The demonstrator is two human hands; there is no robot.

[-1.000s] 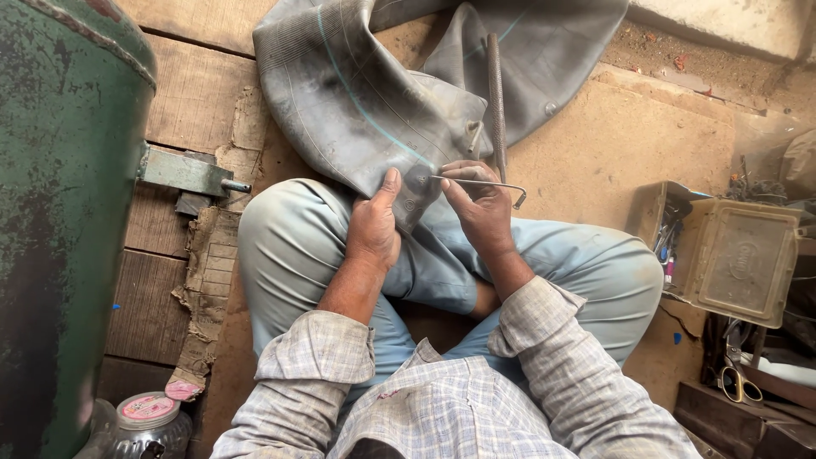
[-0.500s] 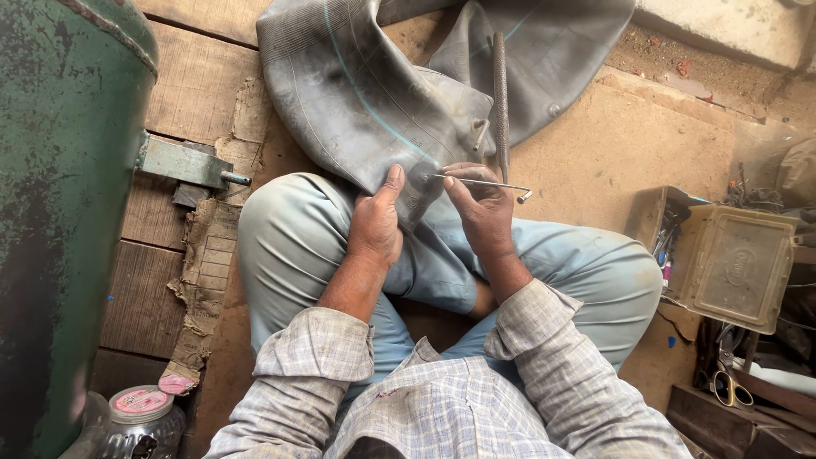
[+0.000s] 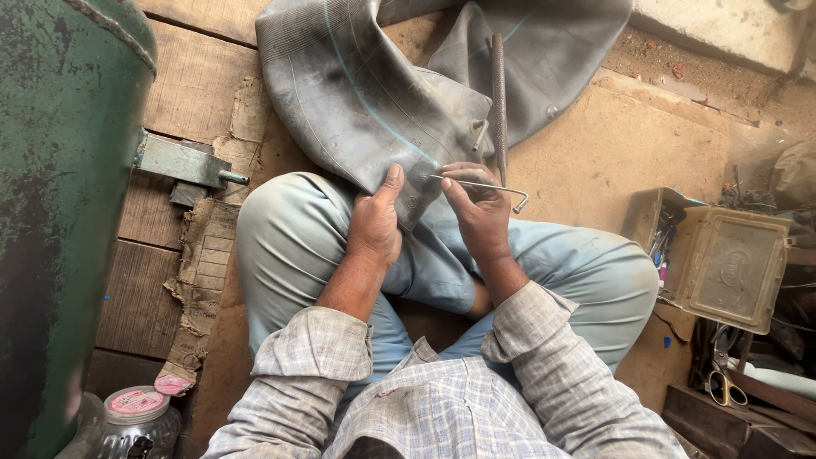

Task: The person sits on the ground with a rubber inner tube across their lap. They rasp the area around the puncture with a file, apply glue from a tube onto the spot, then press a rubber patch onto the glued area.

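Note:
A grey rubber inner tube with a thin teal line lies draped over my crossed legs and the floor ahead. My left hand presses the tube's near edge down on my knee, thumb stretched along it. My right hand pinches a thin bent metal rod, whose tip touches the tube beside my left thumb. A dark metal bar stands upright just behind my right hand.
A large green metal tank fills the left side, with a grey bracket sticking out. A jar with a pink lid sits bottom left. An open metal box of tools and orange-handled scissors are at right.
The view has shifted slightly. My hands stay on the tube, the rod's tip kept at the same spot by my left thumb.

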